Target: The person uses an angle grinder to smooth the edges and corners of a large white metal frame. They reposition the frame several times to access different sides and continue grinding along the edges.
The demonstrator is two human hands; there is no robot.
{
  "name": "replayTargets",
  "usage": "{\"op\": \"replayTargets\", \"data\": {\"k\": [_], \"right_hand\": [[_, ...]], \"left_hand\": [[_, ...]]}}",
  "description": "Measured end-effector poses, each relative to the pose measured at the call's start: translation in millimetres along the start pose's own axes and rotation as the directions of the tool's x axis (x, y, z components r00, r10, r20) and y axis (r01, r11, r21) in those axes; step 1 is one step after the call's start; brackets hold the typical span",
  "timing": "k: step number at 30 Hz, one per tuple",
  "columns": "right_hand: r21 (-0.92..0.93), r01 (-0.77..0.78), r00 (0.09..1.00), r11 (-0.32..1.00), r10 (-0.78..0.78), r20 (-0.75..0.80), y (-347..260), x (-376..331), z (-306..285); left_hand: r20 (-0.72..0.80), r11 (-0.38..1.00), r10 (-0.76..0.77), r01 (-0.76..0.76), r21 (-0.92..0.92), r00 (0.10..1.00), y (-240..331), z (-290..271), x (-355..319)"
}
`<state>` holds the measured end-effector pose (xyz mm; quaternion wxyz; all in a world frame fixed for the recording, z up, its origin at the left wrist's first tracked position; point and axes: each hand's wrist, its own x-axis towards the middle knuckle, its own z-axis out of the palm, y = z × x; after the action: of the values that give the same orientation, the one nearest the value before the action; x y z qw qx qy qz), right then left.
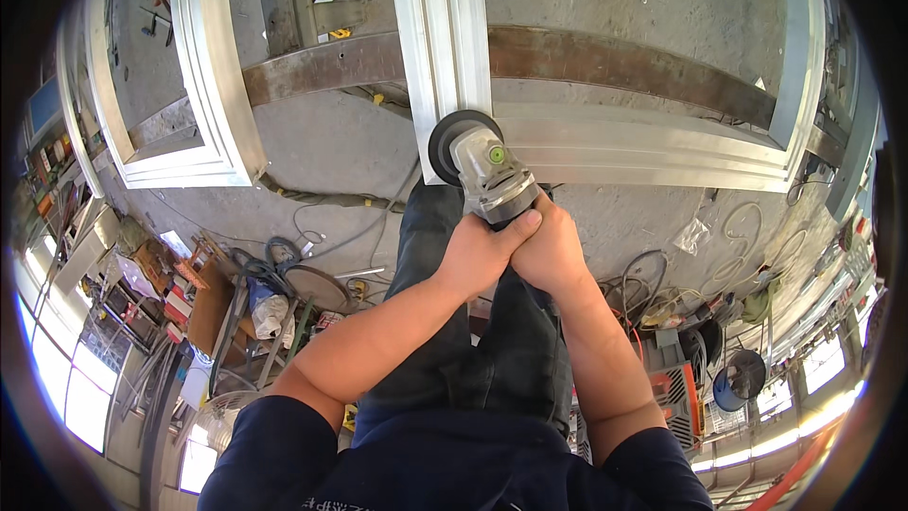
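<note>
Both my hands are wrapped round the body of an angle grinder (497,180) in front of my legs. My left hand (480,254) closes on it from the left, and my right hand (551,244) from the right, with the thumbs close together. The grinder's dark round disc (443,147) lies over the near corner of a silver metal frame (440,28). Whether the disc touches the metal or spins I cannot tell. From that corner a silver rail (653,147) runs to the right. The grinder's rear end is hidden by my hands.
Brown steel beams (624,61) cross beneath the frames. Another silver frame (203,66) stands at the left. Cables (359,203) trail over the concrete floor, with a coiled hose (742,237) at the right. Scrap and tools crowd the lower left; a blue bin (738,380) stands lower right.
</note>
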<state>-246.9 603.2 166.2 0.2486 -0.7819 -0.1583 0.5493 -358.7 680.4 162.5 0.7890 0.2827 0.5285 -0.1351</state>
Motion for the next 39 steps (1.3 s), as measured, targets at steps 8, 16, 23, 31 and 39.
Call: {"op": "replayTargets", "data": {"k": [8, 16, 23, 31, 39], "right_hand": [[-0.064, -0.033, 0.998, 0.997, 0.037, 0.055, -0.6, -2.6, 3.5], [-0.036, -0.085, 0.991, 0.996, 0.088, 0.096, -2.0, -4.0, 5.4], [-0.014, -0.032, 0.998, 0.999, 0.033, 0.062, 1.0, -5.6, 8.7], [-0.033, -0.027, 0.996, 0.999, 0.030, 0.085, 2.7, -4.5, 7.6], [-0.032, -0.046, 0.995, 0.998, 0.049, 0.089, 3.9, -1.7, 3.7]], "left_hand": [[-0.042, 0.999, 0.036, -0.037, -0.011, 0.998, -4.6, 0.4, -9.8], [-0.044, 0.997, 0.035, -0.032, 0.066, 0.998, -4.6, -4.1, -9.2], [-0.072, 0.993, 0.017, -0.009, 0.117, 0.997, -4.8, -2.5, -15.8], [-0.011, 0.996, 0.008, -0.007, 0.094, 1.000, -7.9, -7.0, -12.4], [-0.030, 0.993, 0.028, -0.025, 0.120, 0.999, -7.9, -2.4, -11.2]]}}
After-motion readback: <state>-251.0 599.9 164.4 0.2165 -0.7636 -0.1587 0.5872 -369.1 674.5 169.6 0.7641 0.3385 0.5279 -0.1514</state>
